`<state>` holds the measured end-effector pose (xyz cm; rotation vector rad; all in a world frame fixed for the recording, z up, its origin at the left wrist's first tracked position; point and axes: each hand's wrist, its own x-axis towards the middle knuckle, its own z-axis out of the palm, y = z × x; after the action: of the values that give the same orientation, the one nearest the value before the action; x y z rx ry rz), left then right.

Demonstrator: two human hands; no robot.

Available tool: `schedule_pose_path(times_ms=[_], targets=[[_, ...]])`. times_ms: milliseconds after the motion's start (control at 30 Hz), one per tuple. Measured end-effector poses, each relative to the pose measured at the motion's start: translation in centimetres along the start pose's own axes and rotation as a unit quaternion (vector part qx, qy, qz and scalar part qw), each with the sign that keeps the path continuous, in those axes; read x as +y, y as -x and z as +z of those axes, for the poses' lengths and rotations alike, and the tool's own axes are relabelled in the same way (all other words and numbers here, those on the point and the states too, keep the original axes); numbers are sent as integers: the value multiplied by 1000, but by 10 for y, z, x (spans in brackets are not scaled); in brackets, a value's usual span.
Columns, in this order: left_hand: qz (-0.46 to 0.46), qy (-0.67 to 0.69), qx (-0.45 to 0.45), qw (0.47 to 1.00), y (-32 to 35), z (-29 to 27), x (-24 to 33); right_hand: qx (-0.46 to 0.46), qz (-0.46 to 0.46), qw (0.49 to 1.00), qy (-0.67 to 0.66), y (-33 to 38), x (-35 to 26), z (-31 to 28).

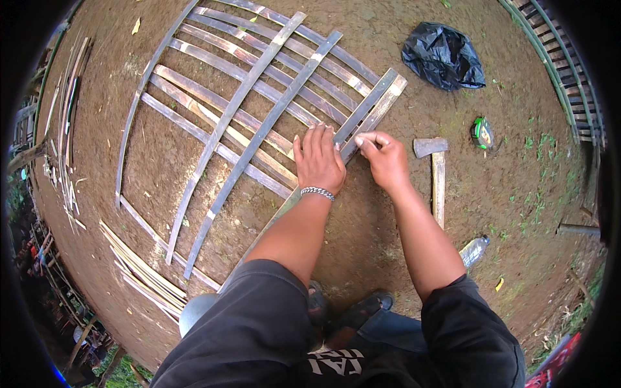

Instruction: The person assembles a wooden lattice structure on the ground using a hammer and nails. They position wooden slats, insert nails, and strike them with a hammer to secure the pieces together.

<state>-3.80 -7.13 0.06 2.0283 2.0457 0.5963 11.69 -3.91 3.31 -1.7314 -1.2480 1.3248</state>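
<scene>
White block lettering (337, 363) on dark shirt (249, 323), only partly showing; anything on green tape measure (482, 133) and clear bottle (474, 251) too small to read

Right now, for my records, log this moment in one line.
left hand: laid on slats | right hand: curled at outer slat, grip unclear | to the right: hatchet, tape measure, black bag
</scene>
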Motion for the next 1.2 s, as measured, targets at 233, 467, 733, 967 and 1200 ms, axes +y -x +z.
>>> schedule_pose_path(times_ms=[233, 467, 733, 967, 1200], targets=[[32, 17, 5, 999, 3, -1, -1, 47, -38, 996, 72, 21, 10, 14], [63, 54, 3, 997, 4, -8, -2, 69, -84, 989, 102, 20, 8, 26], [27, 89, 18, 996, 0, -9, -3, 46, -99, 993, 54, 19, 14, 25], [20, 104, 24, 994, -2, -7, -6, 44, -80, 996, 18, 18, 17, 27], [36, 98, 11, 994, -2, -11, -6, 40, -15, 998, -50, 17, 34, 33]])
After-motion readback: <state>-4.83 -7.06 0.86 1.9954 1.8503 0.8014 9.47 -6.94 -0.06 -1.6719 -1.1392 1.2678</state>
